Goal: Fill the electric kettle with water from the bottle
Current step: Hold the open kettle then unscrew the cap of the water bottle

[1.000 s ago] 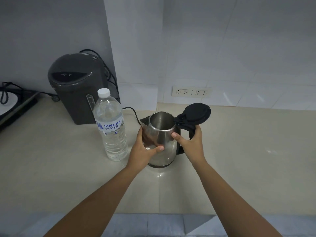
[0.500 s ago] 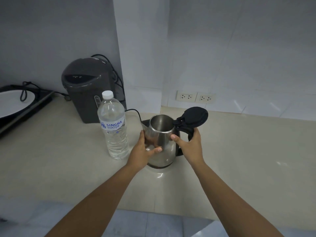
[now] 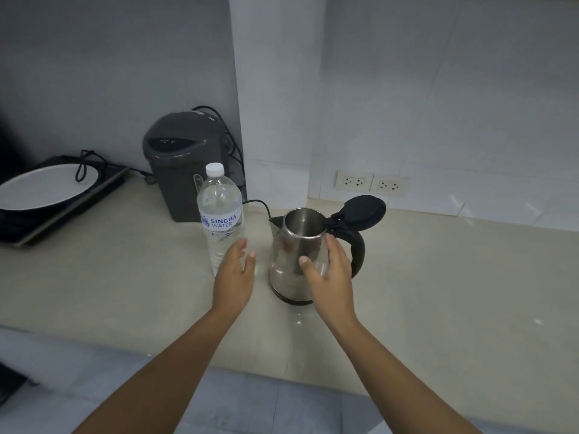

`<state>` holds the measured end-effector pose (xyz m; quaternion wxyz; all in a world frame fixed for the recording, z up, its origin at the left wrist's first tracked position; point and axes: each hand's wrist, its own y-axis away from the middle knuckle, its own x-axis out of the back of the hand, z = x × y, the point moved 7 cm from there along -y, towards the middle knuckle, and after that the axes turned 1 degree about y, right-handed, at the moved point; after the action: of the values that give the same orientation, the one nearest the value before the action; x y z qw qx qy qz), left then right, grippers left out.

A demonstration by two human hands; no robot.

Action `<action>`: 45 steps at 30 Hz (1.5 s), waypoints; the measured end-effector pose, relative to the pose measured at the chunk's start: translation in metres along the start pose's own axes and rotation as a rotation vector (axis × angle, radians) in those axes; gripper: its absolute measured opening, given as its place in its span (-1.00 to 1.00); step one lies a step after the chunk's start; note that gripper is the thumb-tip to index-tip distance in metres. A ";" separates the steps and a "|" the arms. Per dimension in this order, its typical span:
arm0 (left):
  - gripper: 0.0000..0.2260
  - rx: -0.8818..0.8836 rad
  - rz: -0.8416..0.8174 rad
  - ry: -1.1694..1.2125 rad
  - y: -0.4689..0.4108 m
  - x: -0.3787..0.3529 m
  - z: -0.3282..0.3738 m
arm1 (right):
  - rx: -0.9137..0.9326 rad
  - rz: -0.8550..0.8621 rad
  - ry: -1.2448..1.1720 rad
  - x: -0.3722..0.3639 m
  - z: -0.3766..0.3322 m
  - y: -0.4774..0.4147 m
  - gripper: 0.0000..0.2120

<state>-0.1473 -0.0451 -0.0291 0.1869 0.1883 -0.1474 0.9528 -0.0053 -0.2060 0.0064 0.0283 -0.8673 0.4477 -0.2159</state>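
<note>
Hovering open hands [image 3: 233, 277], nothing held

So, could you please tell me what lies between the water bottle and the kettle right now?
In the head view, the left hand reaches into the gap between the water bottle and the kettle; behind it, only bare counter.

Pale beige counter [image 3: 438, 292], glossy, meeting white tiled wall at back. Standing on it: steel electric kettle [image 3: 289, 267] near centre with black lid [image 3: 363, 212] flipped open; capped water bottle [image 3: 221, 214] upright just left of it, apart. Further back-left, dark grey hot-water dispenser [image 3: 183, 161] against wall; at far left, black induction hob [image 3: 47, 202] with cord [image 3: 86, 164] draped over it.
</note>
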 end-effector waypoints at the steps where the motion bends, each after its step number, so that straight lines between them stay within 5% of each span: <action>1: -0.68 -0.008 0.070 0.010 -0.002 0.013 0.000 | 0.013 -0.004 -0.012 -0.007 -0.010 -0.003 -0.39; 7: -0.59 -0.031 0.299 -0.009 -0.033 0.078 0.000 | 0.097 -0.057 -0.057 -0.047 -0.059 -0.036 -0.59; 14: 0.04 0.043 -0.086 -0.036 -0.087 0.089 -0.014 | 0.183 -0.126 0.001 -0.097 -0.121 -0.095 -0.67; 19: -0.17 -0.018 -0.237 0.117 -0.099 0.073 -0.005 | 0.257 -0.186 0.176 -0.130 -0.163 -0.124 -0.62; 25: -0.09 -0.043 -0.238 0.131 -0.110 0.065 -0.006 | 0.300 -0.167 0.475 -0.155 -0.177 -0.133 -0.67; 31: -0.09 -0.088 -0.265 0.023 -0.119 0.066 -0.007 | 0.293 -0.079 0.527 -0.148 -0.174 -0.128 -0.60; 40: 0.00 -0.078 -0.341 0.058 -0.127 0.068 -0.016 | 0.420 -0.358 0.593 -0.153 -0.191 -0.128 -0.75; 45: 0.00 -0.079 -0.347 0.098 -0.126 0.067 -0.016 | 0.427 -0.386 0.548 -0.153 -0.183 -0.125 -0.67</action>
<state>-0.1578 0.0923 0.0110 0.3628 0.1567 -0.1406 0.9078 -0.0607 0.0158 0.1491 0.0465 -0.8204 0.2124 -0.5288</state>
